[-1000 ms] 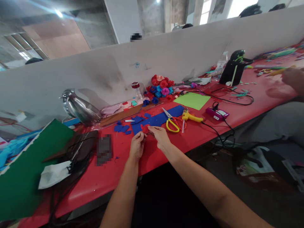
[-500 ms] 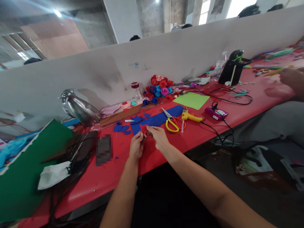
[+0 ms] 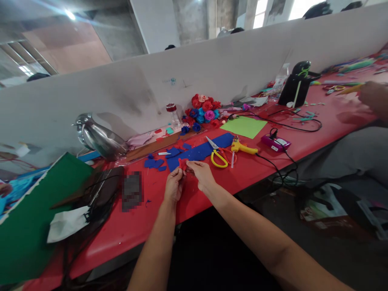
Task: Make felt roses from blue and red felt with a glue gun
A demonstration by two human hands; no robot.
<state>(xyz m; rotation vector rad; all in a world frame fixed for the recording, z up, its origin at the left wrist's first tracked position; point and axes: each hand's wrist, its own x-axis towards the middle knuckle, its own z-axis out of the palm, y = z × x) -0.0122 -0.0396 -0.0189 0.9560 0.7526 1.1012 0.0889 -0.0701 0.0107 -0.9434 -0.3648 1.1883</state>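
My left hand (image 3: 174, 186) and my right hand (image 3: 202, 175) meet over the red table (image 3: 133, 226), both pinching a small red paper flower (image 3: 183, 163) between fingertips. Just beyond it lies a blue paper strip (image 3: 200, 152) with blue scraps (image 3: 154, 163) beside it. Yellow-handled scissors (image 3: 217, 155) and a yellow glue gun (image 3: 242, 148) lie right of my right hand.
A pile of finished red, blue and pink paper flowers (image 3: 203, 110) sits by the white partition. A lime paper sheet (image 3: 244, 127), a purple device (image 3: 275, 142) with cables, a green sheet (image 3: 33, 214), a metal jug (image 3: 100, 138) lie around. Another person's hand (image 3: 374, 97) works at far right.
Both hands have stayed together on the red flower; the fingers shifted slightly. The view drifted a little.
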